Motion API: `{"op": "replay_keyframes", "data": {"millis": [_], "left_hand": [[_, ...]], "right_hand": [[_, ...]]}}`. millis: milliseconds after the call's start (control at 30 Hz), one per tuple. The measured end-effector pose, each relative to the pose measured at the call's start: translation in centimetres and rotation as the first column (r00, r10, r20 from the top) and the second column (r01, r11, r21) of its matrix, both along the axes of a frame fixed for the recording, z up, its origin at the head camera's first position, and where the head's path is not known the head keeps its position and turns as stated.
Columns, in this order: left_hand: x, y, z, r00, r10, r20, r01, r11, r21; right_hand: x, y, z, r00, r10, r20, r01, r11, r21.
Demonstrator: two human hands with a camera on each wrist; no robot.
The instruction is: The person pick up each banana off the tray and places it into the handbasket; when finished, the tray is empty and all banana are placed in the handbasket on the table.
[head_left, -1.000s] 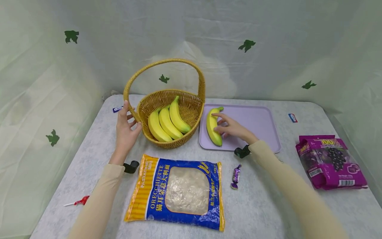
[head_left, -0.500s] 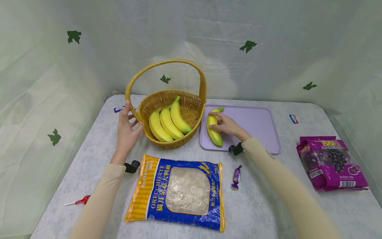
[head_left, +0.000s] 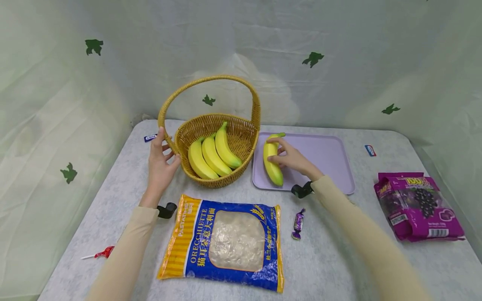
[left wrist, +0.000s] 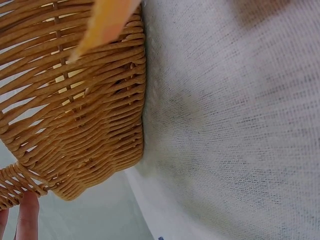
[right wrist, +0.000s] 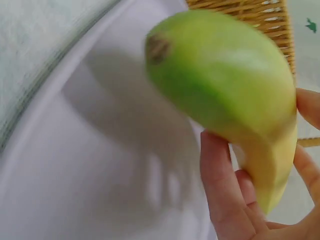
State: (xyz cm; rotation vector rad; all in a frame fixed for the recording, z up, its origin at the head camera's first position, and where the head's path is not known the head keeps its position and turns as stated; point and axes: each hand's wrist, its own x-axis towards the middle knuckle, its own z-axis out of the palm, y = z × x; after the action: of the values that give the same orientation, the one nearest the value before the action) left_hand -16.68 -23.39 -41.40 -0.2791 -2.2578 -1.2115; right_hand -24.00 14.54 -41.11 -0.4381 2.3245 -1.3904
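Observation:
In the head view my right hand pinches a yellow banana between thumb and fingers, over the left part of a lilac tray. The right wrist view has the banana's greenish end close up, with a shadow on the tray beneath it. A wicker basket with a tall handle stands just left of the tray and holds three bananas. My left hand grips the basket at the foot of its handle; fingers touch the weave in the left wrist view.
A blue and yellow pasta bag lies in front of the basket. Right of it is a purple wrapped candy. A purple grape-candy bag is at far right, a red lollipop at left. Small wrapped pieces lie near both back corners.
My right hand has closed its thumb and fingers on the banana, which has shifted slightly right and appears raised off the tray. The left hand and basket have stayed almost still.

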Motion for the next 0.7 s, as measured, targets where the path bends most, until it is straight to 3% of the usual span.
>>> {"op": "replay_keyframes", "data": {"millis": [333, 700], "left_hand": [[0.0, 0.0, 0.0, 1.0, 0.005, 0.005, -0.005, 1.0, 0.0], [0.0, 0.0, 0.0, 1.0, -0.001, 0.0, 0.001, 1.0, -0.002]], "right_hand": [[0.9, -0.1, 1.6, 0.998, 0.062, -0.002, -0.062, 0.991, -0.119], [2.3, -3.1, 3.5, 0.986, 0.166, -0.028, -0.169, 0.964, -0.207]]}}
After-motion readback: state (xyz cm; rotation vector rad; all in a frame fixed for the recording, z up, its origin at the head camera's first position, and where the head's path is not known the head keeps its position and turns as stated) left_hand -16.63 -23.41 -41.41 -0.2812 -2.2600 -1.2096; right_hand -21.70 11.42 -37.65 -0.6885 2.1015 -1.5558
